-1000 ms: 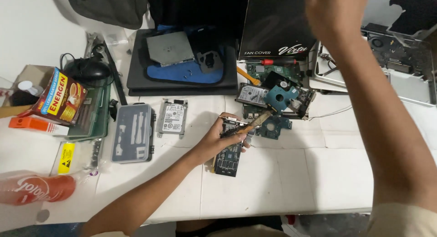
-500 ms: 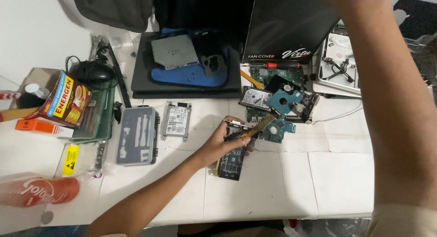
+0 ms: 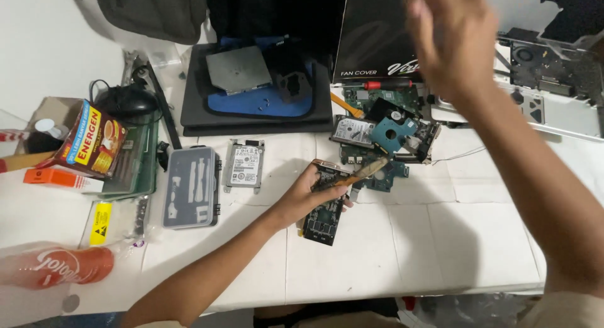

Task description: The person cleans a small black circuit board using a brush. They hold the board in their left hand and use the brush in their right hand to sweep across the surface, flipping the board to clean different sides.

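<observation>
Paper sheets cover the white table [image 3: 402, 252], which stands against a pale wall. Left hand [image 3: 313, 191] grips a dark circuit board [image 3: 324, 209] and a thin stick [image 3: 365, 172] on the tabletop, fingers curled round both. Right hand [image 3: 450, 38] hangs raised and blurred above a pile of boards [image 3: 384, 130]; its fingers look loosely spread, holding nothing. Beside the grip lies a silver drive [image 3: 244, 165]

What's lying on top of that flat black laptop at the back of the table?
On the black laptop lies a blue mat, with a grey drive-like slab and a dark part on it. Whatever lies beneath the mat is covered, and a black box hides the far right corner.
</observation>
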